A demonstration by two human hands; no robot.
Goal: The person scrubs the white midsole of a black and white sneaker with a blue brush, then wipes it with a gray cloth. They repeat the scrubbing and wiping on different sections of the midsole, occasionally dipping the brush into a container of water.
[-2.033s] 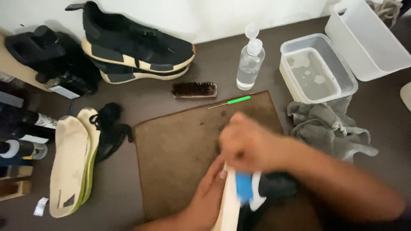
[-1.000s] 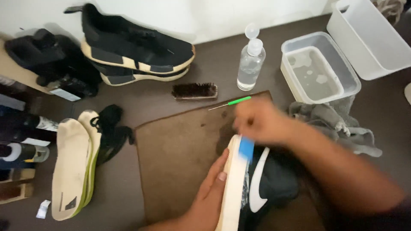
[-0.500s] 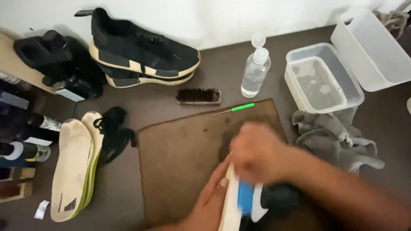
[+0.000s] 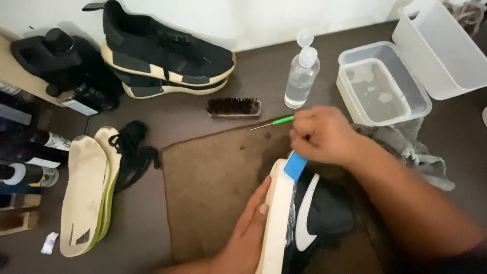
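A black shoe with a cream sole (image 4: 309, 218) lies on its side on a brown mat (image 4: 213, 187). My left hand (image 4: 248, 228) presses flat against the sole's edge and steadies the shoe. My right hand (image 4: 324, 134) grips a blue brush (image 4: 295, 165) whose end rests on the sole near the toe.
A second black shoe (image 4: 167, 56) stands at the back. Two insoles (image 4: 86, 193) and black laces (image 4: 132, 152) lie left. A wooden brush (image 4: 233, 107), green pick (image 4: 276, 122), clear bottle (image 4: 303, 71), water tub (image 4: 383, 89), white bin (image 4: 441, 45) and grey cloth (image 4: 411, 149) surround the mat.
My right hand has moved the blue brush back and forth along the sole, now up near the toe end. The left hand stays on the shoe.
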